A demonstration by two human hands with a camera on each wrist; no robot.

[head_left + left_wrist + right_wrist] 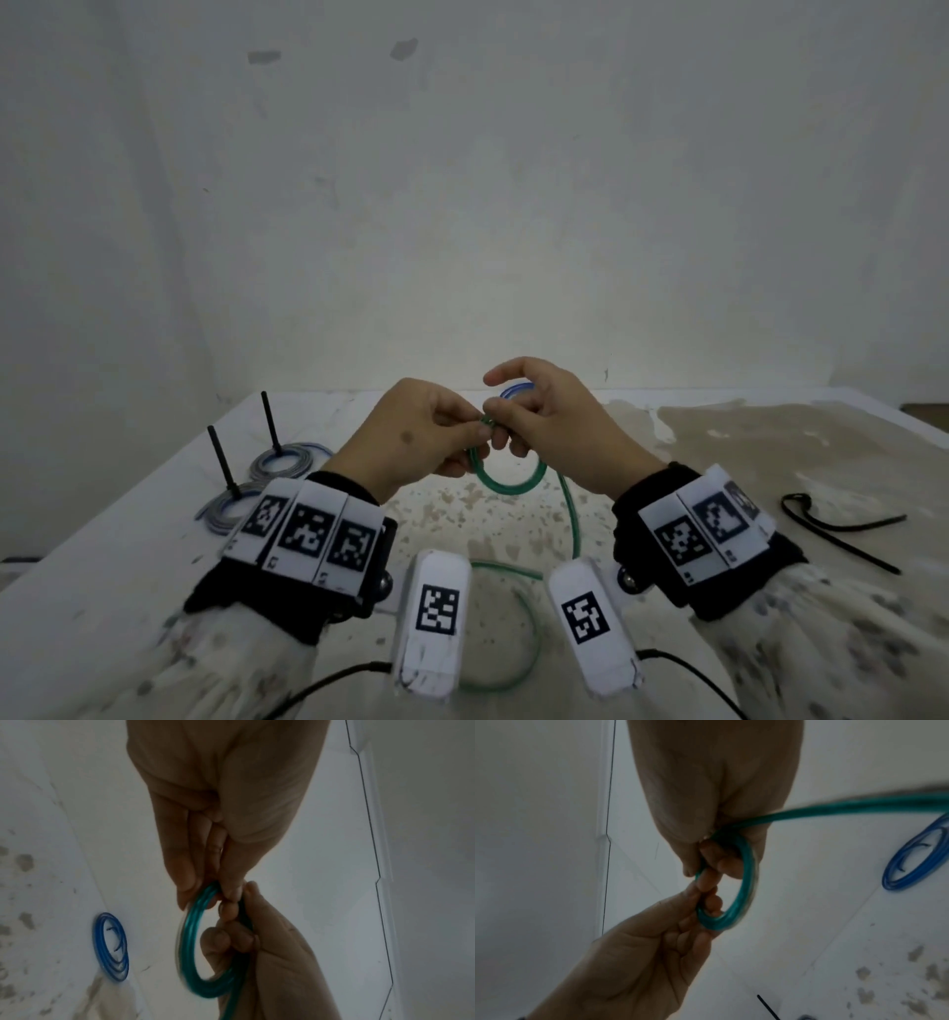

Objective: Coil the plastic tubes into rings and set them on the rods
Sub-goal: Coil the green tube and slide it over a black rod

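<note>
A green plastic tube (506, 485) is wound into a small ring held above the table's middle; its loose tail (570, 519) trails down toward me. My left hand (426, 437) pinches the top of the ring (191, 923) between thumb and fingers. My right hand (544, 416) grips the same spot from the right, fingers curled through the ring (744, 882), forefinger raised. Two black rods (223, 462) (270, 424) stand at the left, each with a grey-blue coil (285, 460) round its foot. A blue coil (111, 946) lies on the table behind my hands.
A black cable tie (842, 529) lies on the table at the right. The white table (128, 565) is stained brown across its right half. A pale wall stands right behind the table. Black cables run from my wrist cameras at the bottom.
</note>
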